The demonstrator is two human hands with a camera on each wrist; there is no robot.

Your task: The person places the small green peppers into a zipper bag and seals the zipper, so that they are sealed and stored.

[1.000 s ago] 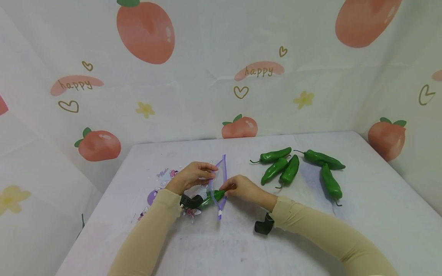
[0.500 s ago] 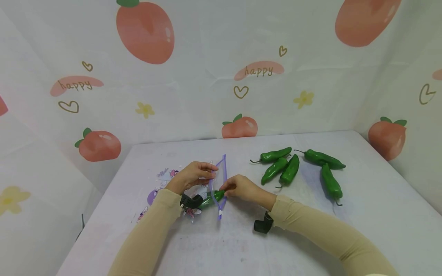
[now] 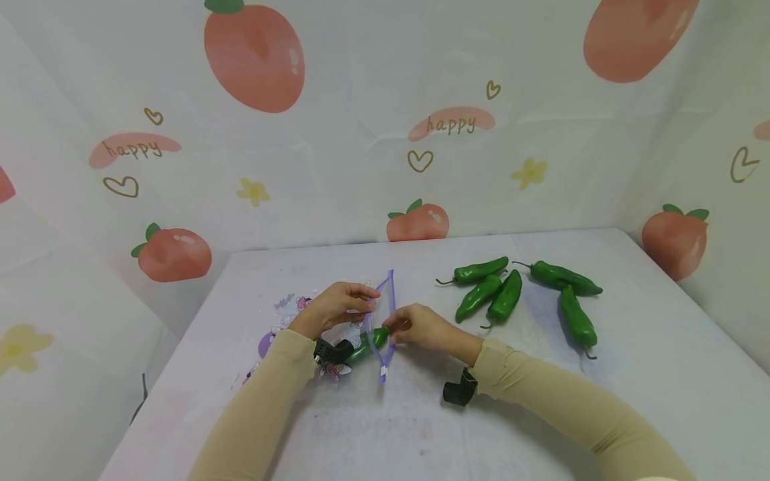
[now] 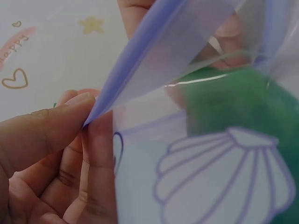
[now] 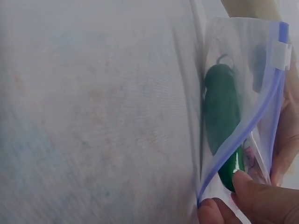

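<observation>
A clear zip bag [image 5: 254, 70] with a purple zip strip and cartoon print lies with its mouth spread, facing right. My left hand [image 3: 339, 307] pinches the far part of its purple edge between thumb and fingers, as the left wrist view shows. Inside the bag lies a green pepper [image 3: 363, 349], stem end deep in, tip at the mouth. My right hand [image 3: 421, 327] is at that tip, its thumb [image 5: 254, 191] on the pepper and a finger beside the purple strip. A white slider [image 5: 281, 56] sits at the near end of the zip.
Several more green peppers [image 3: 505, 297] lie at the back right of the white table [image 3: 517, 434]. Black wrist cameras [image 3: 460, 391] hang by both cuffs. A printed cloth [image 3: 337, 167] with peaches and hearts stands behind the table.
The pepper's tip has shifted slightly left and up at the bag's mouth, with the right fingers still by it. The left hand and the other peppers have stayed put.
</observation>
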